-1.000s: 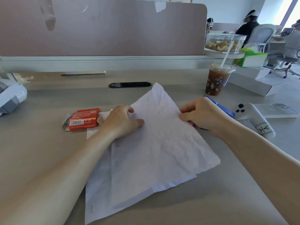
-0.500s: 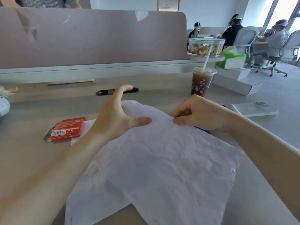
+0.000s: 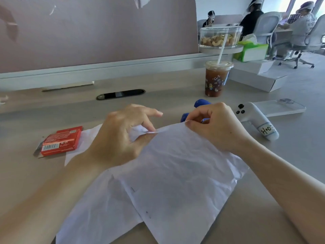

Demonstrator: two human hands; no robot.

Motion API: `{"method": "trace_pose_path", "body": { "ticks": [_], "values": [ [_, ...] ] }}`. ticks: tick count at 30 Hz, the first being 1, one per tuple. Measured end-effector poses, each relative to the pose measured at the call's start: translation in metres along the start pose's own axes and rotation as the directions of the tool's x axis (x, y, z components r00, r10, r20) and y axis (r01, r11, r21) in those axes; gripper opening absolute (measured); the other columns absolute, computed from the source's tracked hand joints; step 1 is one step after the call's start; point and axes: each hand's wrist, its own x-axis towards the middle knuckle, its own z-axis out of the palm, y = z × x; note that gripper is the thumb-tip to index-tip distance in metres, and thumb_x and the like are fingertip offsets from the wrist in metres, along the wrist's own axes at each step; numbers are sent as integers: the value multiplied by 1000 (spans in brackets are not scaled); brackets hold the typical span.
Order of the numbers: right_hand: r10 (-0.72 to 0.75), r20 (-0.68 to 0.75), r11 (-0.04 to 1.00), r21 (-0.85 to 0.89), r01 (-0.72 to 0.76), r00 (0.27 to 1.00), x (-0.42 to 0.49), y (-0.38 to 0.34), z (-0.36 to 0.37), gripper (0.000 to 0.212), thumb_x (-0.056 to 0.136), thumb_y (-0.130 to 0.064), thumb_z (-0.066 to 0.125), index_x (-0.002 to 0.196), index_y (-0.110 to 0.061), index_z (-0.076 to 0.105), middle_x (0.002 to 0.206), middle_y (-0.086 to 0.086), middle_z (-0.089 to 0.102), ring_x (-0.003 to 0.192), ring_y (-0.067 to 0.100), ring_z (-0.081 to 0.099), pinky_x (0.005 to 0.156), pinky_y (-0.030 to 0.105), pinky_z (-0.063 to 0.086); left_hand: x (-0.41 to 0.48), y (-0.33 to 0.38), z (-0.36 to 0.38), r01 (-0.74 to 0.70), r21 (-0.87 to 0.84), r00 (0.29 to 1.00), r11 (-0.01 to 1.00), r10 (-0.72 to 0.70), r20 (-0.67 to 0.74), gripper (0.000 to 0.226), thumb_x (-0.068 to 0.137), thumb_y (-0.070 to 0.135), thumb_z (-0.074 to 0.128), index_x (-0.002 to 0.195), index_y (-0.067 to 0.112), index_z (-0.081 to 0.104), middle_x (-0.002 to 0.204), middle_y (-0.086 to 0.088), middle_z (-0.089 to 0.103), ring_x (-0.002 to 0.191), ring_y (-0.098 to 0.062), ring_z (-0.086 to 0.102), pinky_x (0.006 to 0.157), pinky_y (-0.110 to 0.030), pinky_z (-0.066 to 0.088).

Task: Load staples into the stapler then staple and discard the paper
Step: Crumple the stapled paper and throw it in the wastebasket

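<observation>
A: Spreading across the tabletop (image 3: 175, 81) from centre to lower frame, the crumpled paper (image 3: 175, 182) is the biggest thing; both hands pinch its far edge.

B: How to do this well?

A: I'd say keep the sheets' edges lined up and flat, so the stapler can bite through both.

B: And the grip?

A: The left hand (image 3: 119, 138) is pinched on the paper's edge between thumb and one finger, the other fingers splayed loose. The right hand (image 3: 216, 127) is curled, clamping the lifted edge at centre frame.

B: The stapler?

A: The blue stapler (image 3: 200, 104) sits just behind the right hand, partly hidden. The red staple box (image 3: 61, 140) lies at centre left, touching the paper's corner.
</observation>
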Motion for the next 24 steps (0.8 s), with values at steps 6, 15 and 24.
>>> {"method": "trace_pose_path", "body": {
  "ticks": [6,15,24],
  "values": [
    [-1,-66,995,102,8,998,0,3,4,14,82,-12,69,78,-23,75,73,-9,74,66,0,65,65,10,48,-7,1,17,-270,113,942,956,237,239,14,73,-1,71,67,9,64,111,6,73,107,-21,67,84,-44,49],
    [-6,-58,975,223,19,998,-2,2,8,9,87,-13,70,84,-20,74,78,-3,75,71,20,70,69,38,58,-6,18,22,-298,178,917,938,230,325,14,71,1,64,65,12,58,130,0,65,115,-26,61,83,-41,46],
    [-123,-11,985,120,123,992,-4,0,3,22,85,-14,71,80,-35,72,77,-12,70,57,24,60,57,22,49,-7,14,20,-287,187,933,939,230,278,11,70,0,66,67,9,61,123,2,69,111,-25,64,84,-43,48]
  ]
}}
